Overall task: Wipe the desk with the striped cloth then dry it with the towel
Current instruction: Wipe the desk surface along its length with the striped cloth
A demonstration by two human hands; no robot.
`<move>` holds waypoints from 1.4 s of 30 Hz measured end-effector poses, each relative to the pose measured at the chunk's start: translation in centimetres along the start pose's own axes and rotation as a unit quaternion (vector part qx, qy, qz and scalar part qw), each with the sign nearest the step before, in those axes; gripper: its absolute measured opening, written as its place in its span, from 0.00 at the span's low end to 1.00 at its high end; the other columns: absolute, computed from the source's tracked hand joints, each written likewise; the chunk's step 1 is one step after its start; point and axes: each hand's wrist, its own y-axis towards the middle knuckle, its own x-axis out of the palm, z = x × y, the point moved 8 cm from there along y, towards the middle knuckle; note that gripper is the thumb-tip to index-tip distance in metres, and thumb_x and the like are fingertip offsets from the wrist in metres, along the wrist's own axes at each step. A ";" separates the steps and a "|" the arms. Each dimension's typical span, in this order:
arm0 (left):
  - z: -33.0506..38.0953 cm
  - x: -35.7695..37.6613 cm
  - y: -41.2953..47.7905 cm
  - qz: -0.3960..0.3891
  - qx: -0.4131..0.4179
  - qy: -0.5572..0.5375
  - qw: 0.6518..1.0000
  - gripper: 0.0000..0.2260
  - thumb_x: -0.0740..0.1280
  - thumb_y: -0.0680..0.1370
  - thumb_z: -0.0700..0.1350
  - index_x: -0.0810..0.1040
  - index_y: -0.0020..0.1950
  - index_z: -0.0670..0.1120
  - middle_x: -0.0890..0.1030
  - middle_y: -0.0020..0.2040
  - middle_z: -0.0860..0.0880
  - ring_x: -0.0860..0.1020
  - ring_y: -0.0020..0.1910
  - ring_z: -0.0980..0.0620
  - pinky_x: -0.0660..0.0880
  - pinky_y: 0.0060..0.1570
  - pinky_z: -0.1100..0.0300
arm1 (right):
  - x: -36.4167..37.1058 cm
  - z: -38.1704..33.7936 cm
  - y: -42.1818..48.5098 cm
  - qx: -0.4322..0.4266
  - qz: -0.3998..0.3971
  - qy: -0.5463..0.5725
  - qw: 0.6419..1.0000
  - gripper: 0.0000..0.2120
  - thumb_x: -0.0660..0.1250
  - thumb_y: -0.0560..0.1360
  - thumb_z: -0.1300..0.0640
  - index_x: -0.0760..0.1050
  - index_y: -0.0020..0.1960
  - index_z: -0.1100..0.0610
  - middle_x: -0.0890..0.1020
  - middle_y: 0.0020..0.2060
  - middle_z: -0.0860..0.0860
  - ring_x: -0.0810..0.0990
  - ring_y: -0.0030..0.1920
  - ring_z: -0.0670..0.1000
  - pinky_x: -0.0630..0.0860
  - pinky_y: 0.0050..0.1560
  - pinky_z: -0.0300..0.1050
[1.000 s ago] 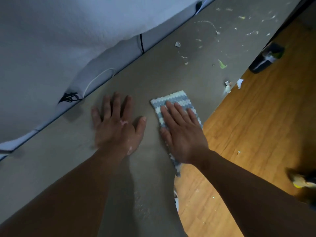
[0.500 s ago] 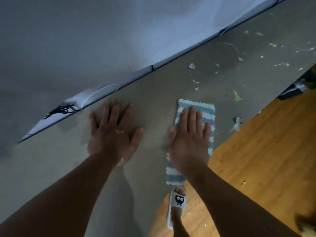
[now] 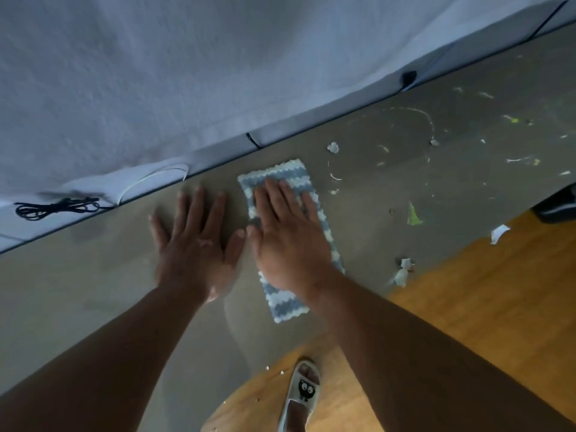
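The blue-and-white striped cloth (image 3: 288, 302) lies flat on the grey desk (image 3: 93, 291), its far end close to the desk's back edge. My right hand (image 3: 288, 235) presses down on the cloth's middle with straight, spread fingers. Beside it, my left hand (image 3: 194, 241) rests flat on the bare desk, fingers spread, thumb nearly touching the right hand. No towel is in view.
Scraps and smears litter the desk to the right: white bits (image 3: 333, 147), a ring-shaped streak (image 3: 428, 120), a green scrap (image 3: 414, 213), crumpled paper (image 3: 403, 271) near the front edge. A black cable (image 3: 53, 207) lies behind the desk by the wall. Wooden floor and my slippered foot (image 3: 300, 397) are below.
My right hand has slid the cloth away from the front edge toward the wall and closer to the left hand. The left hand has stayed planted on the desk.
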 end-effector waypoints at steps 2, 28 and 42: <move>1.9 0.0 0.5 -0.006 0.021 0.006 1.000 0.37 0.37 0.78 0.68 0.49 0.84 0.54 0.47 0.85 0.48 0.43 0.84 0.46 0.44 0.78 0.32 | -0.5 2.4 2.1 0.002 -0.025 -0.011 1.000 0.31 0.46 0.86 0.43 0.49 0.85 0.56 0.50 0.85 0.53 0.46 0.84 0.54 0.42 0.82 0.60; 6.5 0.1 2.5 -0.037 0.056 0.027 0.997 0.37 0.33 0.78 0.69 0.41 0.84 0.55 0.40 0.85 0.48 0.37 0.83 0.45 0.40 0.79 0.36 | -1.5 5.7 1.5 0.000 -0.017 -0.006 1.000 0.31 0.44 0.85 0.44 0.52 0.84 0.57 0.55 0.84 0.55 0.51 0.84 0.58 0.43 0.82 0.62; 6.4 0.0 2.5 -0.020 0.061 0.037 0.997 0.36 0.33 0.79 0.69 0.45 0.84 0.55 0.46 0.85 0.46 0.43 0.84 0.43 0.44 0.80 0.36 | -5.4 19.1 10.2 0.163 -0.037 -0.024 0.986 0.32 0.41 0.86 0.42 0.44 0.85 0.56 0.48 0.85 0.54 0.45 0.84 0.54 0.43 0.83 0.58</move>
